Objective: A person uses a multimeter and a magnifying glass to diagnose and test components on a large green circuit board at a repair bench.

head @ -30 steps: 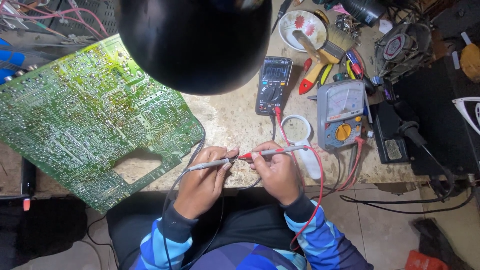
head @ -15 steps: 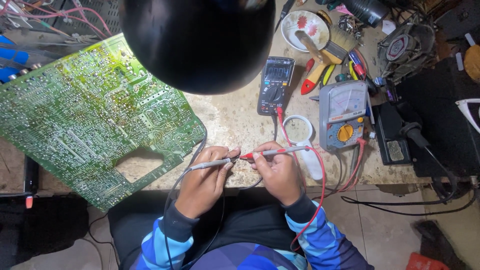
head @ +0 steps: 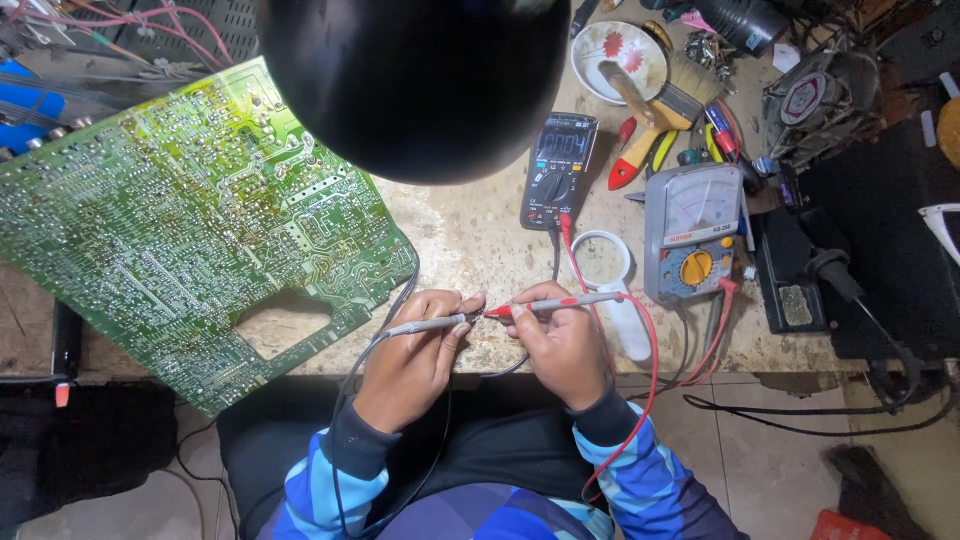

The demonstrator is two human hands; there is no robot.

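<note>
My left hand (head: 415,350) grips a grey-black test probe (head: 425,325) near the workbench's front edge. In my right hand (head: 560,345) is a red test probe (head: 560,302), its tip pointing left. The two probe tips meet between my hands. Red and black leads run up to a dark digital multimeter (head: 558,170) behind my hands. A large green circuit board (head: 170,230) lies solder side up to the left, its corner close to my left hand.
A black round lamp shade (head: 415,80) hangs over the bench middle. An analogue meter with a yellow dial (head: 695,230), a magnifying glass (head: 605,265), a brush (head: 665,100), a white bowl (head: 618,55), screwdrivers and a black box with a soldering iron (head: 830,280) crowd the right.
Both hands stay in place with the probes; the tips have closed together slightly. Nothing else has moved.
</note>
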